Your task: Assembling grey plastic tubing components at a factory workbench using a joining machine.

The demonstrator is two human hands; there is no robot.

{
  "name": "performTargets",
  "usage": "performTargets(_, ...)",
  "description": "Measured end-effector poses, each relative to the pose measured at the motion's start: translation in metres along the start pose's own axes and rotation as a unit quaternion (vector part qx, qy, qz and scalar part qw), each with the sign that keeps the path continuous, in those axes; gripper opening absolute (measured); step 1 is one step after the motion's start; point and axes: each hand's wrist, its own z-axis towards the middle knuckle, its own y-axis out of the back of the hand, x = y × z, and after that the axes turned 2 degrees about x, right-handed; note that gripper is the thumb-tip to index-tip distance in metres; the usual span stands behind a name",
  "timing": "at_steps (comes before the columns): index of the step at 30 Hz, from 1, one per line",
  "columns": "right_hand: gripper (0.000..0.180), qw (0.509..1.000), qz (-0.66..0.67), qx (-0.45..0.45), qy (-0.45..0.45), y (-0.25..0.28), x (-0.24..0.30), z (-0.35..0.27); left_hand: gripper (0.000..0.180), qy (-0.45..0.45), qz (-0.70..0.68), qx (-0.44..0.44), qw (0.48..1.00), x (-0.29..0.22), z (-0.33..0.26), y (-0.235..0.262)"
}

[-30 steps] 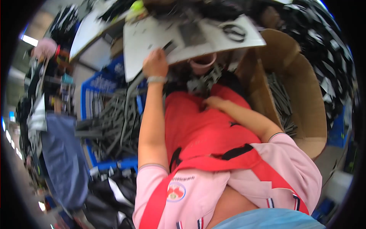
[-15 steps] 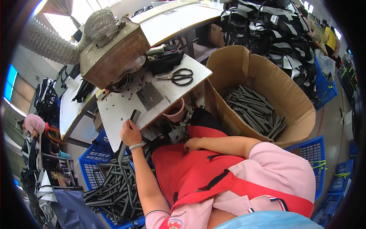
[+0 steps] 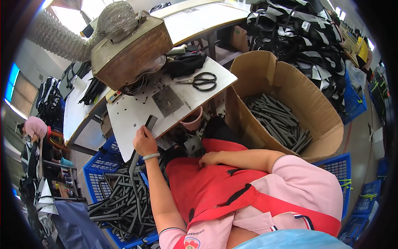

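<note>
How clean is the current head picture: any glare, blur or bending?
Head view: glare whitens the window at upper left; the far table looks bowed, and picture corners go black; the left hand, dark strip and scissors show no obvious blur.

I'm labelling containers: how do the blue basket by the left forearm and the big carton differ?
The basket is blue with gridded walls; the carton is brown with solid walls.
The basket stands at left, the carton at right.
The basket's strips look longer and more bent; the carton's strips look shorter and straighter.
Both hold dark grey strips.
</note>
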Motion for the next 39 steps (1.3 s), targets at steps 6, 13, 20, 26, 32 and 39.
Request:
performTargets(6,0.029,0.995,0.069,-0.038,0.065,0.000,0.000,0.006,0.021,-0.006,0.020,-0.004,1.000,0.001,-0.002,0.008)
performTargets(13,0.072,0.857,0.463,-0.144,0.173,0.036,0.049,-0.019,0.017,0.283,-0.452,0.146,0.833,-0.047,-0.010,0.033)
performTargets(20,0.039,0.863,0.350,-0.264,0.251,0.042,0.075,-0.043,0.025,0.015,-0.405,0.317,0.858,-0.129,-0.075,0.036)
performTargets(26,0.033,0.772,0.586,-0.196,0.148,0.138,0.068,-0.118,0.025,0.039,-0.208,0.447,0.869,-0.050,-0.037,0.074)
performTargets(32,0.039,0.760,0.630,-0.129,0.089,0.121,0.041,-0.156,0.022,0.206,-0.439,0.565,0.668,-0.062,-0.051,0.096)
performTargets(39,0.027,0.932,0.343,0.109,-0.036,0.096,0.063,-0.176,0.019,0.222,-0.509,0.604,0.572,-0.082,-0.051,0.114)
